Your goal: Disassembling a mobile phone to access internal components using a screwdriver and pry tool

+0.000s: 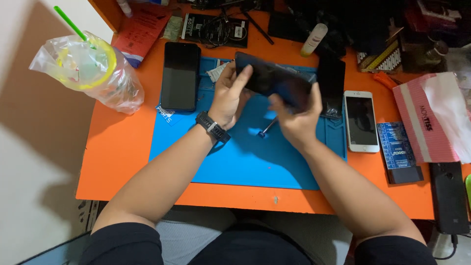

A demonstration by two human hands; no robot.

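Both hands hold a dark blue smartphone (274, 78) tilted above a blue work mat (235, 162). My left hand (228, 95), with a black watch on the wrist, grips the phone's left end, fingers over its upper edge. At the phone's right end is my right hand (297, 120), with the thumb on the edge. A small blue-tipped screwdriver (267, 128) lies on the mat just below the hands.
A black phone (180, 74) lies at the mat's left edge, a white phone (361, 120) to its right. A plastic-bagged cup with a green straw (88, 66) stands far left. Also on the orange table (117, 147): blue tool case (398, 152), pink tissue pack (427, 118), white bottle (314, 39).
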